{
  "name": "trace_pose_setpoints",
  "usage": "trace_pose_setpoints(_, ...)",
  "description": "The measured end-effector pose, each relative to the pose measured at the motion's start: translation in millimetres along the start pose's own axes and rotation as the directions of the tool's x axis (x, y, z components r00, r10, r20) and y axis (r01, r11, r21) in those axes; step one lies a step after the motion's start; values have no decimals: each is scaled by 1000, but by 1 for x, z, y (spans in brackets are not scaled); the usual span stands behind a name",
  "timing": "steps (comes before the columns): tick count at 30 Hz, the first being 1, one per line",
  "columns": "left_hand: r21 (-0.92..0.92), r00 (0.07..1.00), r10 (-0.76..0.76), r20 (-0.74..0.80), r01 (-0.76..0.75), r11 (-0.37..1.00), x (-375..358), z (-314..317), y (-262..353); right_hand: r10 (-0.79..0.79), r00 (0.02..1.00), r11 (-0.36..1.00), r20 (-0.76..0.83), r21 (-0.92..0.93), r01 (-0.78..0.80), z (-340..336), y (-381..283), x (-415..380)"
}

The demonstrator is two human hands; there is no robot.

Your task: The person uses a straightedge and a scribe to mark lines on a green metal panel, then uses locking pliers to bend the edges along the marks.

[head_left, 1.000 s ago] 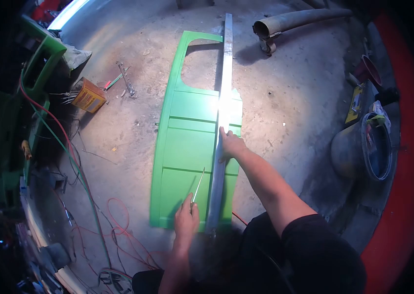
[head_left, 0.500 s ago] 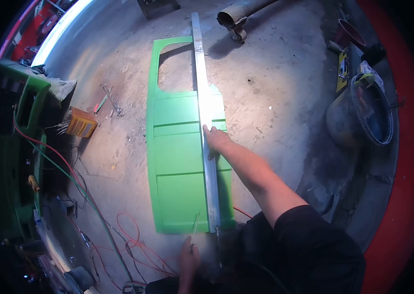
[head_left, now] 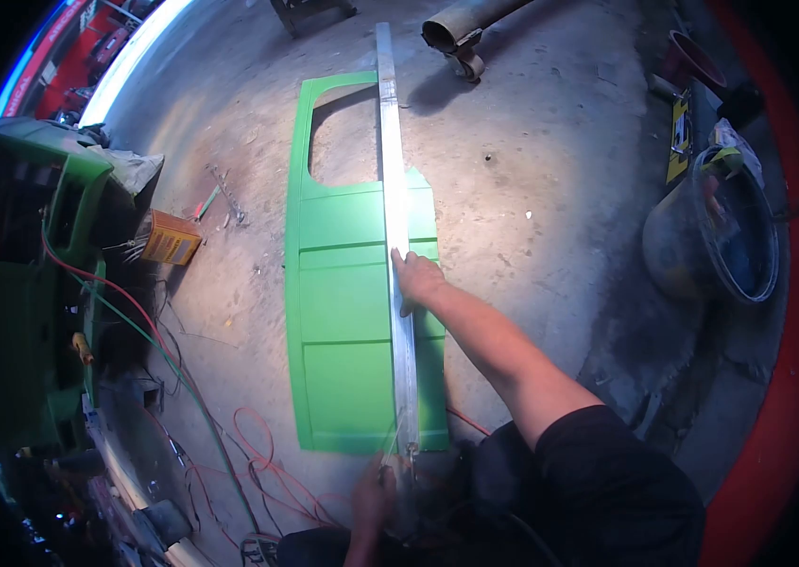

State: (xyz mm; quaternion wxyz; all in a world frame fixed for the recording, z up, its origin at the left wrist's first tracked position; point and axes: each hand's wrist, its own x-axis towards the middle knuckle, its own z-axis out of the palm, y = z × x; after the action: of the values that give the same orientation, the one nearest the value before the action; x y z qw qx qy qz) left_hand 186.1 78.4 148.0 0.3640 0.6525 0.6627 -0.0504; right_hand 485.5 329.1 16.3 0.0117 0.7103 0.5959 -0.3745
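Note:
A green vehicle door panel (head_left: 343, 293) with a window opening at its far end lies flat on the floor. Lengthwise over its right part runs a long, straight metal bar (head_left: 395, 208), which sticks out past the far edge. My right hand (head_left: 420, 280) grips this bar near its middle, thumb on the left side and fingers over the top. Low in the view, my left hand (head_left: 375, 493) is closed around a thin metal rod (head_left: 394, 438). The rod points up and slightly right, its tip overlapping the bar's left edge near the panel's close end.
Red and green hoses (head_left: 257, 444) coil across the floor at left, near an orange-brown tin (head_left: 171, 238) and green bodywork. A large bucket (head_left: 683, 231) stands at right beside a yellow level (head_left: 679, 137). At the top lies a pipe on a caster (head_left: 461, 28).
My left hand has moved a little right, taking the rod tip from the green panel to the bar's left edge. My right hand keeps its grip on the bar. The view has shifted slightly.

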Motion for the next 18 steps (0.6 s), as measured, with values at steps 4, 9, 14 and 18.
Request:
trace_pose_setpoints(4,32,1000,9,-26,-8,999,-8,-2,-10,0,1000,1000,16,-19,0,-1,-2,2)
trace_pose_setpoints(9,9,997,33,-68,-33,999,-17,-7,-20,5,999,999,41,-43,-3,-9,-4,-3)
trace_pose_setpoints(14,-13,993,77,-86,-79,997,-21,-10,-31,38,999,998,14,-52,-37,-6,-2,-2)
trace_pose_setpoints(18,-74,999,-10,-52,7,997,-21,-10,-42,66,998,998,-10,11,-66,-3,-3,-9)
